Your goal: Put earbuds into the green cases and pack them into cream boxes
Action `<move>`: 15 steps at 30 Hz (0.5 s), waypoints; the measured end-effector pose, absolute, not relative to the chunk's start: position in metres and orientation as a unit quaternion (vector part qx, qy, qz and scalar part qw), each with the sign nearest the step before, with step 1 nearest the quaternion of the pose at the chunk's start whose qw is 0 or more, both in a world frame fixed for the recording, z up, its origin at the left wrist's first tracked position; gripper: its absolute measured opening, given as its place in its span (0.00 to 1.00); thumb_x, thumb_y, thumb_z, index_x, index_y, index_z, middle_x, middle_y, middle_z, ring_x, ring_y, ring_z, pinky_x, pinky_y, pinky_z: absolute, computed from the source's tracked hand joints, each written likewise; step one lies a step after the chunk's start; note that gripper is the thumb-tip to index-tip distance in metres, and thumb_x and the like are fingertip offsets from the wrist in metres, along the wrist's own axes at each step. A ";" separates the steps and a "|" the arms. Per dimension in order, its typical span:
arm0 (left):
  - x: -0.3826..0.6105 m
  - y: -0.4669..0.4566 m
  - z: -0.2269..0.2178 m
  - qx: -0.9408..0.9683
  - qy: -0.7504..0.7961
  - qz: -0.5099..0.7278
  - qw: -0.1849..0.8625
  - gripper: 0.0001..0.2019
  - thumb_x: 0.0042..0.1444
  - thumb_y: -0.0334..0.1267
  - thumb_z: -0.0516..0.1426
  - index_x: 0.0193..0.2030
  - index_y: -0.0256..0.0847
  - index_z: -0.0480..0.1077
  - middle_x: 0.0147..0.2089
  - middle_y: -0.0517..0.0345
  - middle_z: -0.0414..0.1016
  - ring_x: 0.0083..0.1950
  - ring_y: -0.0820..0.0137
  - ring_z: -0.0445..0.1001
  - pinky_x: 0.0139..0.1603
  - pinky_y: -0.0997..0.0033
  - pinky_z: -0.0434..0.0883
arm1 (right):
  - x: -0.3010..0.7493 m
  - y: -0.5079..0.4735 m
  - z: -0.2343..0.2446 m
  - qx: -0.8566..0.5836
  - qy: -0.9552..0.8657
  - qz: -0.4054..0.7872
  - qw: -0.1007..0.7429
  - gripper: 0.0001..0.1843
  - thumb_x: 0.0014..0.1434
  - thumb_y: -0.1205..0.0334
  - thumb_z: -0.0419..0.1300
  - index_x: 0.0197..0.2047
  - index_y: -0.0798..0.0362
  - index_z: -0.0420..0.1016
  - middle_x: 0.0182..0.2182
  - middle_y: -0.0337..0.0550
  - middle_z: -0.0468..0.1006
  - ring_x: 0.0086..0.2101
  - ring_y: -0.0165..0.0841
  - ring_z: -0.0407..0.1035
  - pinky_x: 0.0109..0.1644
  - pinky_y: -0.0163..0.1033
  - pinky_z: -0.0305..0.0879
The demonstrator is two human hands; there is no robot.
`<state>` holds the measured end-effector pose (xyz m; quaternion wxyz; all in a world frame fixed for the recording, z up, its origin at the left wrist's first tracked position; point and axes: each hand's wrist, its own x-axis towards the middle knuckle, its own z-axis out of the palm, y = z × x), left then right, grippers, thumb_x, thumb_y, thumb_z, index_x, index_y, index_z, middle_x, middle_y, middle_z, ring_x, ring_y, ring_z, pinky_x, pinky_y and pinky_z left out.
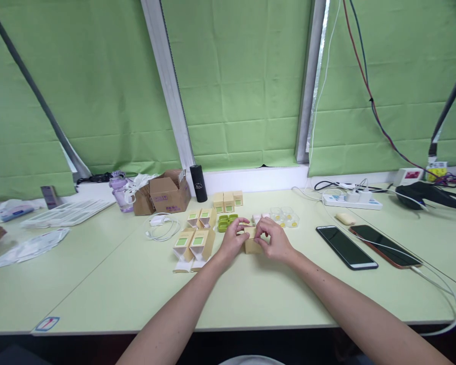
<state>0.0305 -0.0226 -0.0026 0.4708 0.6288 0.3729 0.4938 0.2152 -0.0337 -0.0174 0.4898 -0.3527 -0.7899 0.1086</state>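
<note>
A small tan cardboard box (253, 247) stands on the table between my two hands. My left hand (232, 240) holds it at its left side, fingers curled along the top. At the upper right edge my right hand (276, 239) pinches the box; the fingertips partly hide its top. Just behind my left hand sit several green square containers (223, 223). Pale pink pieces (257, 218), partly covered by my right hand, lie beside a clear plastic tray (285, 217) with yellow spots in it. Tan boxes with green labels (198, 243) lie left of my hands, ends open.
Several closed small boxes (228, 202) stand farther back. A brown carton (171, 192), a black cylinder (198, 183) and a coiled white cable (162, 226) are at the left. Two phones (346, 247), cords and a power strip (351, 201) lie to the right.
</note>
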 end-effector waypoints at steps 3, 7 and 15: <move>0.030 -0.021 -0.003 0.633 0.375 0.491 0.467 0.19 0.44 0.30 0.59 0.45 0.43 0.71 0.51 0.51 0.77 0.53 0.60 0.75 0.49 0.66 0.70 | 0.215 -0.034 -0.017 -0.355 -0.789 0.107 0.490 0.11 0.49 0.75 0.60 0.29 0.49 0.65 0.31 0.40 0.71 0.35 0.38 0.65 0.39 0.42 0.58; 0.030 -0.020 -0.004 0.637 0.373 0.492 0.461 0.18 0.44 0.30 0.59 0.46 0.43 0.71 0.52 0.51 0.76 0.52 0.61 0.75 0.50 0.66 0.70 | 0.214 -0.035 -0.018 -0.356 -0.790 0.103 0.488 0.10 0.50 0.75 0.60 0.30 0.49 0.66 0.31 0.39 0.71 0.35 0.37 0.65 0.39 0.41 0.58; 0.028 -0.019 -0.005 0.621 0.396 0.503 0.451 0.12 0.53 0.36 0.61 0.45 0.42 0.72 0.44 0.54 0.78 0.48 0.62 0.77 0.50 0.66 0.70 | 0.220 -0.032 -0.014 -0.389 -0.782 0.094 0.478 0.13 0.51 0.72 0.62 0.39 0.48 0.70 0.35 0.40 0.71 0.37 0.38 0.66 0.39 0.41 0.60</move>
